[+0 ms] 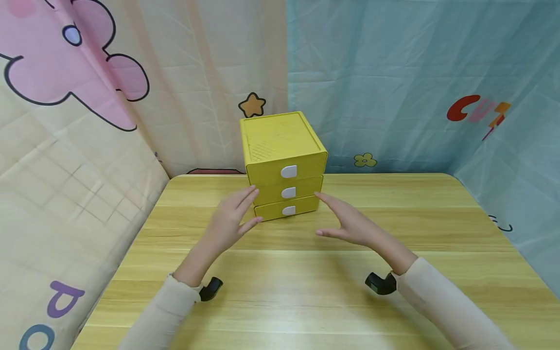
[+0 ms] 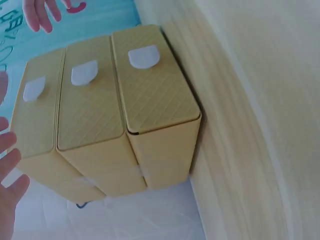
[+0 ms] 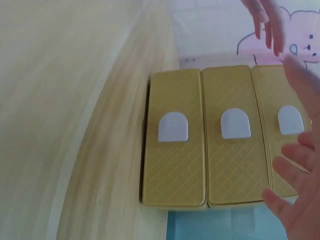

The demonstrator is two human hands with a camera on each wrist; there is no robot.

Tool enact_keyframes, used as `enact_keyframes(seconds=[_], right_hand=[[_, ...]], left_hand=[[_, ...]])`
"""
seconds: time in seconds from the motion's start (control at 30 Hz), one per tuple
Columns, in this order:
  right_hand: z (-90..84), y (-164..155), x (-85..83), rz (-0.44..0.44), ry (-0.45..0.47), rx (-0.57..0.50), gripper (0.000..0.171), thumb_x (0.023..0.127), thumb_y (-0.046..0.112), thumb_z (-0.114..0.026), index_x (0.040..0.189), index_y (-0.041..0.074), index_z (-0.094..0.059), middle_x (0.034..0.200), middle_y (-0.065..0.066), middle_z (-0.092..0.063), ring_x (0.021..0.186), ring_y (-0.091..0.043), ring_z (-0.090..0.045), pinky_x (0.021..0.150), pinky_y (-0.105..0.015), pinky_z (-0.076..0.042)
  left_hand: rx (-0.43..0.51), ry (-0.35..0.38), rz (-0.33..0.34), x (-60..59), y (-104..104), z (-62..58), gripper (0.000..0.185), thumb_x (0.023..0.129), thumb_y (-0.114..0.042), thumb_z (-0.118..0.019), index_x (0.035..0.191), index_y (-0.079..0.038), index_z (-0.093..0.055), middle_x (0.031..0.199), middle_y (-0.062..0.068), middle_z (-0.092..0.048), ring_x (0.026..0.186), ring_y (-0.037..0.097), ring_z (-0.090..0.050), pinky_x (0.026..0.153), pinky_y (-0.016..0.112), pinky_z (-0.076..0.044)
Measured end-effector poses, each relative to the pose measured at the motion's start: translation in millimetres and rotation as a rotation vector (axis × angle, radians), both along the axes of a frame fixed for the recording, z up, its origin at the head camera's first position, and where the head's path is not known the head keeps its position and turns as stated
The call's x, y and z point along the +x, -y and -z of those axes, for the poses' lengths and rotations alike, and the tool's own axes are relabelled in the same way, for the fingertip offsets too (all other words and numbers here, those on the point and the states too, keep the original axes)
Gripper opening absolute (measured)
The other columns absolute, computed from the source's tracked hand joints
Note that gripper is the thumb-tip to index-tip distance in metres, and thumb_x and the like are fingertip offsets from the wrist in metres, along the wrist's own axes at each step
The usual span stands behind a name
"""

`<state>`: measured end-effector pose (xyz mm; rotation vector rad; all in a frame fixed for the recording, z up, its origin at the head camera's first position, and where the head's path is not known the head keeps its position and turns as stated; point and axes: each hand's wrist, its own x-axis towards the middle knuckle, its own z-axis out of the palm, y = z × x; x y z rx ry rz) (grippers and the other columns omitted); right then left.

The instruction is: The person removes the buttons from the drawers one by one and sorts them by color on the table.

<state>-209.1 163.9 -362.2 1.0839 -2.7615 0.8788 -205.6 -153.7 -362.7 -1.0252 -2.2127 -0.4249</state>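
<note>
A yellow drawer box (image 1: 284,138) with three stacked drawers stands at the back of the table, each drawer bearing a white tab handle (image 1: 288,193). All three drawers look pushed in. My left hand (image 1: 227,218) hovers in front of its left side, fingers extended and thumb apart. On the other side, my right hand (image 1: 350,221) is held with fingers and thumb spread. Neither hand holds anything, and both appear apart from the box. In the left wrist view the drawer fronts (image 2: 155,90) appear turned sideways; the right wrist view shows the white handles (image 3: 173,127) too.
The wooden table (image 1: 297,291) extends around the box and under both arms. Behind it hangs a printed curtain (image 1: 385,73), close to the box's back. A black wrist device (image 1: 211,289) is on the left arm and another black device (image 1: 380,284) on the right.
</note>
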Motion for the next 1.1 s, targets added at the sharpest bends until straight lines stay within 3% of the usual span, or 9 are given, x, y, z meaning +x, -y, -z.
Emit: enact_keyframes(seconds=[0.07,0.17,0.27,0.37,0.6,0.73,0.87,1.0,1.1], right_hand=[[-2.8,7,-4.3,0.038,0.039,-0.081,0.081,0.081,0.045,-0.062,0.142,0.008,-0.024,0.140,-0.011,-0.032,0.126,-0.027,-0.032,0.100,-0.046,-0.028],[-5.8,18,-12.6,0.084,0.059,-0.216,0.073,0.083,0.034,-0.064,0.139,0.003,-0.029,0.136,-0.015,-0.038,0.122,-0.028,-0.037,0.098,-0.045,-0.031],[-8.2,28,-22.1,0.111,0.086,-0.346,0.064,0.084,0.025,-0.065,0.135,0.001,-0.034,0.132,-0.016,-0.042,0.119,-0.026,-0.041,0.097,-0.041,-0.034],[-10.1,38,-31.1,0.119,0.130,-0.464,0.058,0.084,0.022,-0.064,0.132,0.000,-0.039,0.130,-0.014,-0.045,0.117,-0.024,-0.044,0.097,-0.036,-0.036],[-22.9,61,-36.6,0.142,0.236,-0.646,0.048,0.084,0.007,-0.063,0.126,-0.007,-0.044,0.124,-0.021,-0.049,0.113,-0.030,-0.047,0.092,-0.036,-0.040],[-14.4,67,-47.2,0.152,0.220,-0.701,0.043,0.084,0.007,-0.063,0.122,-0.006,-0.049,0.118,-0.019,-0.053,0.107,-0.027,-0.053,0.087,-0.031,-0.044],[-13.2,72,-51.5,0.191,0.219,-0.750,0.035,0.084,0.007,-0.062,0.116,-0.006,-0.053,0.110,-0.018,-0.058,0.099,-0.025,-0.057,0.082,-0.028,-0.047],[-13.3,75,-56.5,0.242,0.222,-0.792,0.029,0.085,0.010,-0.062,0.108,-0.006,-0.059,0.101,-0.017,-0.061,0.092,-0.024,-0.060,0.078,-0.024,-0.047],[-15.3,78,-58.4,0.271,0.233,-0.818,0.026,0.083,0.010,-0.063,0.103,-0.007,-0.062,0.097,-0.018,-0.062,0.089,-0.027,-0.060,0.076,-0.022,-0.047]], left_hand=[[0.074,-0.001,-0.033,-3.2,3,-3.1,0.059,0.088,-0.039,-0.055,0.127,0.005,-0.046,0.127,0.018,-0.047,0.115,0.033,-0.044,0.092,0.045,-0.038],[0.184,0.068,-0.075,-8.0,6,-7.7,0.056,0.086,-0.031,-0.060,0.128,0.004,-0.045,0.129,0.018,-0.045,0.118,0.032,-0.042,0.094,0.046,-0.036],[0.294,0.190,-0.098,-14.5,9,-12.9,0.055,0.086,-0.024,-0.062,0.131,0.001,-0.042,0.134,0.017,-0.040,0.123,0.031,-0.036,0.099,0.045,-0.030],[0.411,0.322,-0.111,-23.1,9,-18.6,0.055,0.089,-0.027,-0.058,0.134,-0.002,-0.039,0.137,0.014,-0.037,0.125,0.028,-0.033,0.100,0.044,-0.028],[0.677,0.662,-0.086,-18.8,-5,-58.7,0.051,0.094,-0.020,-0.049,0.137,0.002,-0.032,0.139,0.020,-0.030,0.125,0.031,-0.032,0.100,0.040,-0.030],[0.758,0.758,-0.044,-33.5,-5,-59.2,0.053,0.095,-0.026,-0.047,0.138,0.000,-0.031,0.140,0.019,-0.030,0.126,0.028,-0.031,0.100,0.038,-0.031],[0.835,0.836,0.002,-52.1,-5,-51.9,0.058,0.093,-0.033,-0.049,0.138,-0.001,-0.032,0.141,0.015,-0.031,0.128,0.023,-0.029,0.101,0.033,-0.028],[0.905,0.876,0.021,-66.2,-4,-43.6,0.060,0.090,-0.035,-0.053,0.137,-0.003,-0.035,0.139,0.011,-0.035,0.126,0.018,-0.034,0.100,0.030,-0.031],[0.941,0.889,0.036,-70.4,-4,-41.4,0.058,0.090,-0.033,-0.054,0.137,-0.003,-0.037,0.137,0.010,-0.039,0.123,0.017,-0.038,0.099,0.031,-0.032]])
